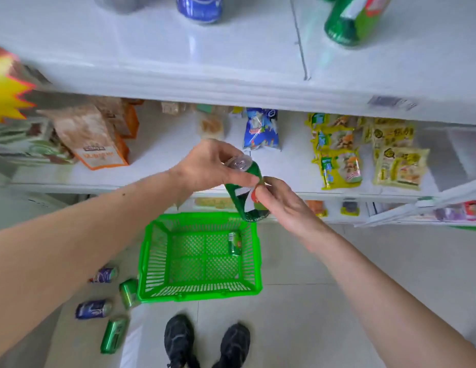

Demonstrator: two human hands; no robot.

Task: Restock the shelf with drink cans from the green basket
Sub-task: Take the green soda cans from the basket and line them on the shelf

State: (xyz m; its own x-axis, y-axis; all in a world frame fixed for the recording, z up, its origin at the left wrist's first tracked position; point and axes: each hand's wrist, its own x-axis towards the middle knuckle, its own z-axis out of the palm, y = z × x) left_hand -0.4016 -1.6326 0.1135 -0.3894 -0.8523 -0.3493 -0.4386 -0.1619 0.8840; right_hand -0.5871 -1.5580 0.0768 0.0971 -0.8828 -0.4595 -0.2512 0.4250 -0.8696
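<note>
Head view: left hand (205, 166) & right hand (279, 200) both pinching green can (246, 192), tilted — fingertip-only hold risking drop into basket (151, 261).

The basket (199, 257) sits on the floor (324, 309) just before the shelving, with one can (234, 243) lying in its far right corner. Four cans lie on the floor to its left — the nearest one (129, 292) touching its near left corner. Above the basket both hands hold a tilted can (246, 192): left hand (213, 166) at its top, right hand (282, 200) lower down. Two cans stand on the top shelf (231, 62) — one far (199, 7), one right (351, 21).
</note>
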